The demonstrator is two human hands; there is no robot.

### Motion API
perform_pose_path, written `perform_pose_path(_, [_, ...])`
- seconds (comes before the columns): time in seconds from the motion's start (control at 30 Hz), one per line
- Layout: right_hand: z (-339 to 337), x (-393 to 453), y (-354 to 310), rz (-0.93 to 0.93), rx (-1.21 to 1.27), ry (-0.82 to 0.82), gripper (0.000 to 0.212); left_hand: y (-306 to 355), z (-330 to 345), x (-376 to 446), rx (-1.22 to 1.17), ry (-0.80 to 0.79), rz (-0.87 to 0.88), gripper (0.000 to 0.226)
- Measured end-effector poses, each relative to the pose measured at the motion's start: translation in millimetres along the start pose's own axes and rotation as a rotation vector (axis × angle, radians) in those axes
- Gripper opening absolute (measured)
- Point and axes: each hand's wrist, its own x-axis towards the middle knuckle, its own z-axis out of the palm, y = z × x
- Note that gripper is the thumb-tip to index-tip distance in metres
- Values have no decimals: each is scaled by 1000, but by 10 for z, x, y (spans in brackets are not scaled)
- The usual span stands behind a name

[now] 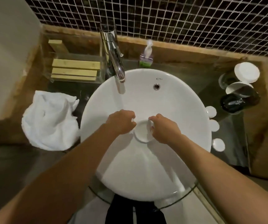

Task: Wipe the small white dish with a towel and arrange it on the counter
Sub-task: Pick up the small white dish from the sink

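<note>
Head view: the small white dish (142,132) sits at frame centre over the basin (186,110), gripped at its rim between the left hand (122,122) and right hand (164,129), fingers curled closed. The towel (49,120) lies centre-left, nearer the left hand.

One marking noted: a small grey brand logo printed on the inner rim of the white basin (146,97), just above the overflow hole (156,86). Its letters are too small and blurred to read. No other legible text.
</note>
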Motion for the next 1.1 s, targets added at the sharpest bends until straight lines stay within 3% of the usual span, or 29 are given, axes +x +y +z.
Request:
perform_pose_path(0.2, [157, 197, 71, 39, 1, 38, 26, 64, 362, 225, 105, -72, -19, 27])
perform_pose_path(0.47, [169, 228, 40, 81, 155, 103, 16, 137, 400, 222, 178, 72, -10, 13])
perform_pose_path(0.6, [-91, 98, 19, -1, 171, 209, 13, 183, 142, 139, 118, 216, 28, 10])
perform_pose_path(0.8, [-520, -57, 16, -44, 119, 373, 17, 229, -51, -31, 49, 627, 217, 5])
perform_pose_path(0.87, [-580, -104, 8, -62, 117, 414, 19, 233, -86, -85, 56, 691, 269, 6])
perform_pose_path(1.1, [-556, -183, -141, -72, 157, 414, 16, 216, -271, -285, 41, 533, 155, 9])
